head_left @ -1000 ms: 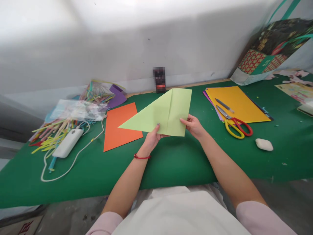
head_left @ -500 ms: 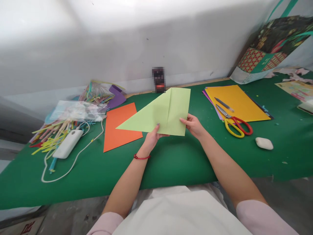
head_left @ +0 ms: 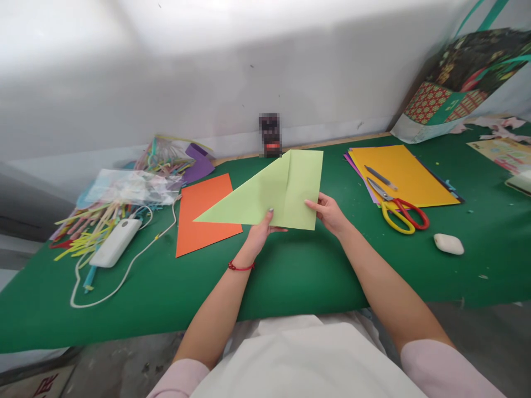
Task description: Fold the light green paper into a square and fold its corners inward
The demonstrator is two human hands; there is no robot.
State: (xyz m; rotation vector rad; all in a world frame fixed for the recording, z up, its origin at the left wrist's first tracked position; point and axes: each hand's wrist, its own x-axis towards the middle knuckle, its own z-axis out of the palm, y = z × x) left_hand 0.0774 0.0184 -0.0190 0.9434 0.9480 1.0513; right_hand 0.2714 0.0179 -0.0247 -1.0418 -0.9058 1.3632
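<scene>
A light green sheet of paper is held up above the table, its left part folded into a long triangle pointing left and its right part a flat rectangle. My left hand pinches the lower edge near the middle, thumb on the front face and fingers behind. The right edge is gripped by my right hand, thumb in front, the other fingers mostly hidden behind the paper. An orange sheet lies on the table behind the green paper's left tip, partly covered by it.
On the green table, scissors and a pen-like cutter rest on stacked coloured paper. A white case lies right. A white power bank with cable, and paper strips, lie left. A bag stands back right.
The green paper's left tip has dipped slightly, and my left thumb has shifted a little to the right. Both hands keep their hold on the paper.
</scene>
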